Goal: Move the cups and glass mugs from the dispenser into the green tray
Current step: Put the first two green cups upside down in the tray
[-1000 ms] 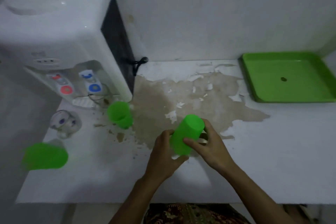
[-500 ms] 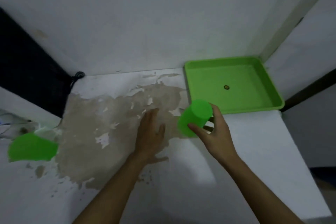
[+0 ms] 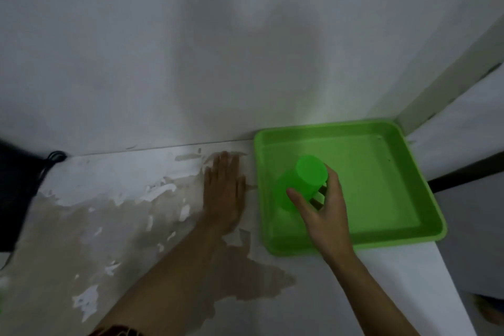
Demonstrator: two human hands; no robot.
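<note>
Since the earlier frame, the right hand has carried the cup from the counter edge to a position over the tray, and the left hand has advanced toward the wall. Counter: white surface with a large brown peeled patch from 9 to 6 o'clock. Tray: green, at 3 o'clock, in the corner against the wall. Left hand: flat, palm down, fingers extended and together, gripping nothing, just beside the tray's left rim. Right hand: clamped around the cup, thumb on the near side, fingers on the far side. Cup: green, inverted and tilted, base toward 12 o'clock, inside the tray's left half; contact with the tray floor cannot be determined. Cable: black, at 9 o'clock, by the wall.
</note>
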